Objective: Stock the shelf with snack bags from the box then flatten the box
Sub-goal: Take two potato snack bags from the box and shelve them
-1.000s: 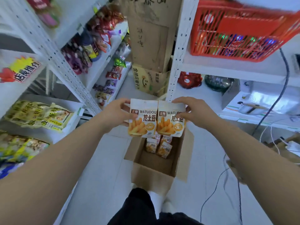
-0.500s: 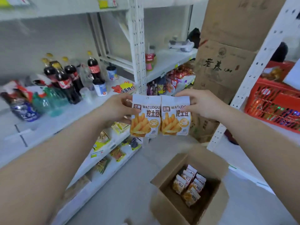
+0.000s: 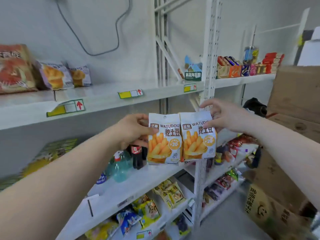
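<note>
Together, two snack bags (image 3: 163, 139), perhaps fries inside

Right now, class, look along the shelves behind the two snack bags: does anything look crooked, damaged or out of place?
The leftmost price tag on the upper shelf edge sits crooked, seemingly peeling away. A grey cable also hangs looped down the wall.

This is a small shop. White metal shelves (image 3: 107, 99) carry yellow price labels (image 3: 130, 93) with red arrows on their front edges, and goods sit along them: packets of snacks (image 3: 55, 76), drink bottles (image 3: 137, 156) and boxed sweets (image 3: 242, 68). Brown cardboard cartons (image 3: 294, 94) are stacked at the right, beside the shelves.
</note>
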